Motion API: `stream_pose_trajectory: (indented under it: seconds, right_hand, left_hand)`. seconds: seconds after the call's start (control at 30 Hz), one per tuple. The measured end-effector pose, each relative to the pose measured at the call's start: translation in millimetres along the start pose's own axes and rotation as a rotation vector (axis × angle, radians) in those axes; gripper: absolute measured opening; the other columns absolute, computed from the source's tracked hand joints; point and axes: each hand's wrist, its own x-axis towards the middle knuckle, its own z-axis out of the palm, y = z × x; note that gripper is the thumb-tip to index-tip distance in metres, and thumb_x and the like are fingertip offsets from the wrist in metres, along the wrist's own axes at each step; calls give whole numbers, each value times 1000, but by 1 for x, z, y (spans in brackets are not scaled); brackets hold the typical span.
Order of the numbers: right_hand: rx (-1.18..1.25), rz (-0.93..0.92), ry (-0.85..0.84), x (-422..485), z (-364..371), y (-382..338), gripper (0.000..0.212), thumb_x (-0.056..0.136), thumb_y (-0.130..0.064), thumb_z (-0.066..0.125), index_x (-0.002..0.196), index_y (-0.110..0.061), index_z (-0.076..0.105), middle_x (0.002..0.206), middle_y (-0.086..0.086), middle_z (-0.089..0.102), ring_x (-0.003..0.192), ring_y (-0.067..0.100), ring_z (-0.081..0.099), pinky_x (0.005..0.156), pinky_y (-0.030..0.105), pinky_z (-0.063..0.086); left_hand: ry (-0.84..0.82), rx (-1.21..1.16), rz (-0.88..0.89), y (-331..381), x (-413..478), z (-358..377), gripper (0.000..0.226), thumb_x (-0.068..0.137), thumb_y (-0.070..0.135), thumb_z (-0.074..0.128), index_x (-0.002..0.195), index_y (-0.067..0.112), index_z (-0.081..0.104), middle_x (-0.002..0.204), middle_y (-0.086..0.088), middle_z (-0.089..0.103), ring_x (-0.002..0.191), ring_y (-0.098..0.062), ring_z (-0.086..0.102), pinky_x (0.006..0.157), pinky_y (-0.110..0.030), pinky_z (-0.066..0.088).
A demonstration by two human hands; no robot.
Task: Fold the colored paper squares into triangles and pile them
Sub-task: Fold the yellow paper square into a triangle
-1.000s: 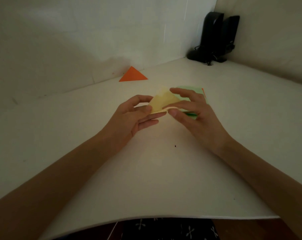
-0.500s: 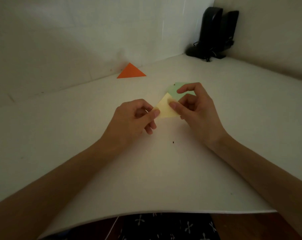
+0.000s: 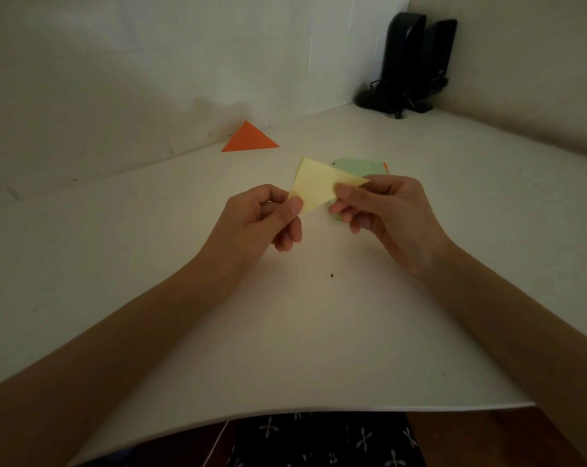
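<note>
Yellow paper [image 3: 319,187], apparently a triangle in this dim light, hangs pinched between curled fingers of left hand [image 3: 261,224] and right hand [image 3: 386,210]; either pinch slackening could let its layers slip, skewing the crease.

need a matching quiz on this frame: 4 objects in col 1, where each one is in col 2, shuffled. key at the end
Column 1
1. yellow paper
2. orange triangle
3. green paper
4. black speakers

Column 2
A. alone on the table, close to the back wall
B. standing in the far right corner
C. pinched by the left hand and the right hand
D. on the table, partly hidden behind the yellow paper

Pairs: 1-C, 2-A, 3-D, 4-B
</note>
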Motion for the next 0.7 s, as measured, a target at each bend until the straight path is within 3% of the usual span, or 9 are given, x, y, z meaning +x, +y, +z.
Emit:
stream_pose_trajectory:
  seconds: [0.17, 0.27, 0.47, 0.63, 0.7]
  right_hand:
    - [89, 23, 14, 2, -3, 0, 14, 89, -9, 56, 82, -1, 64, 66, 8, 68, 55, 15, 59, 51, 22, 48]
    - [-68, 30, -74, 0, 1, 1, 13, 83, -16, 62, 81, -3, 61, 60, 5, 63, 51, 13, 53, 48, 21, 44]
    - [-172, -47, -50, -4, 5, 2, 11, 88, -5, 61, 77, -3, 59, 54, 1, 59, 47, 12, 46, 46, 20, 39]
    - [-142, -91, 75, 0, 4, 3, 12, 90, -6, 59, 78, -5, 59, 57, 1, 64, 50, 12, 52, 49, 22, 45]
    - [-138, -82, 72, -1, 4, 4, 11, 90, -7, 59, 79, -6, 59, 60, 2, 66, 51, 13, 55, 51, 22, 46]
  left_hand:
    - [-15, 7, -42, 0, 0, -7, 14, 92, 12, 54, 79, 6, 55, 53, 3, 60, 42, -8, 44, 48, -16, 40]
    - [-33, -17, -87, -1, -1, -7, 13, 90, 11, 57, 79, 4, 57, 52, 1, 60, 40, -9, 44, 45, -16, 38]
    - [-105, 7, -138, 2, 2, -14, 7, 87, 8, 58, 83, 5, 62, 68, -3, 71, 58, -11, 67, 53, -17, 52]
    - [102, -66, -131, 1, 12, -34, 10, 87, 17, 60, 87, 8, 64, 78, -1, 74, 71, -10, 70, 58, -16, 52]
    - [106, -77, -142, 0, 11, -30, 20, 81, 27, 62, 88, 9, 64, 80, -1, 74, 75, -12, 70, 61, -18, 53]
